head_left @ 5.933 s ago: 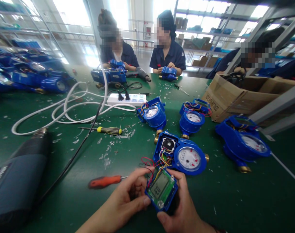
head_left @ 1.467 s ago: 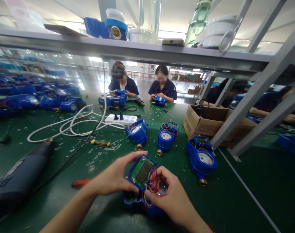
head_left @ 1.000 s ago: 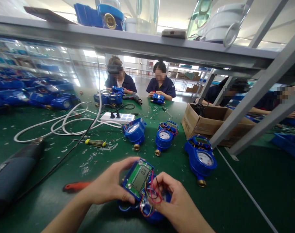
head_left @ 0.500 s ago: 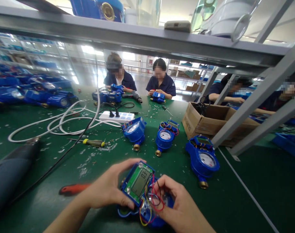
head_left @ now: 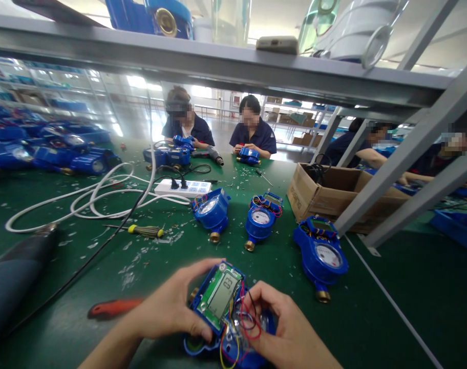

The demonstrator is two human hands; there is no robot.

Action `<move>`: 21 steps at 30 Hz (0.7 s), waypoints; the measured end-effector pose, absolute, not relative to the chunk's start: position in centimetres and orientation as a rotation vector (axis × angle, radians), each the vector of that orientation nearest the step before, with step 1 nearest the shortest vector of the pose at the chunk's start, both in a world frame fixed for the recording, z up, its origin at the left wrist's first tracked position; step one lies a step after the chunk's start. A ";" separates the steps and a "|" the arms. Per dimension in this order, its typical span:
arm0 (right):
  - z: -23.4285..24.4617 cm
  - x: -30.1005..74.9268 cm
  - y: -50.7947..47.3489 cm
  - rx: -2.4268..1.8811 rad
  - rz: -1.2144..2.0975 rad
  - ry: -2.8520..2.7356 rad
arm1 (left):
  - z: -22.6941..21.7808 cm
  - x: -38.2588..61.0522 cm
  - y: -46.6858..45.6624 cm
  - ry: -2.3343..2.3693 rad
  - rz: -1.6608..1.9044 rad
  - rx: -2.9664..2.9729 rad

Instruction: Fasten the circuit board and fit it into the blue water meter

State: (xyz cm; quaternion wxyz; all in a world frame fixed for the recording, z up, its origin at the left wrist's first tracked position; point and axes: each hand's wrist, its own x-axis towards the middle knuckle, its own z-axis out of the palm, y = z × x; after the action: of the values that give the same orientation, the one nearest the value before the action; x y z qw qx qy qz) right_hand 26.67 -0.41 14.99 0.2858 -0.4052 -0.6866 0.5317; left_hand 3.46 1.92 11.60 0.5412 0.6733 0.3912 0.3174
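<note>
display module [head_left: 219,296] with its green board and lcd sits tilted up off the blue water meter [head_left: 233,343], low at the near edge of the bench [head_left: 372,318], so the coloured wires [head_left: 244,322] beneath stay reachable. left hand [head_left: 168,307] clamps the module's left side, thumb under, finger over its top. right hand [head_left: 285,328] pinches into the wires beside it. an orange screwdriver [head_left: 112,307] lies just left; three more meters [head_left: 321,252] stand beyond.

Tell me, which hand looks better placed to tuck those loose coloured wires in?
Probably the right hand: its fingertips sit at the wires, while the left hand grips the display module.
</note>
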 end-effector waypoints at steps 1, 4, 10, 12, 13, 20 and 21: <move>15.0 26.7 -0.4 -1.082 1.420 -1.834 | 11.7 3.5 1.9 0.925 0.753 1.601; 14.9 26.7 -0.4 -1.087 1.415 -1.835 | 12.0 3.8 1.6 0.940 0.761 1.610; 14.5 26.1 -0.6 -1.097 1.459 -1.781 | 11.8 4.2 -2.1 1.265 0.866 1.757; 14.4 25.6 -0.8 -1.066 1.468 -1.800 | 11.3 4.0 -4.0 1.384 0.970 1.784; 14.4 25.2 -0.8 -1.034 1.488 -1.809 | 11.0 3.9 -4.9 1.430 1.024 1.792; 15.4 22.5 -1.3 -0.991 1.399 -2.000 | 8.8 2.8 -9.8 1.642 1.158 1.739; 15.5 22.3 -1.4 -1.001 1.369 -2.023 | 8.6 2.7 -10.2 1.650 1.154 1.721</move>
State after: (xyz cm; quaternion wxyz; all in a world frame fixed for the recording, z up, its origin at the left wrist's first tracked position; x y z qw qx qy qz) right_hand 22.32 -1.44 15.52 0.2480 -0.3674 -0.7423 0.5025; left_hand 2.70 -10.16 8.64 0.2439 0.6302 0.6041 0.4224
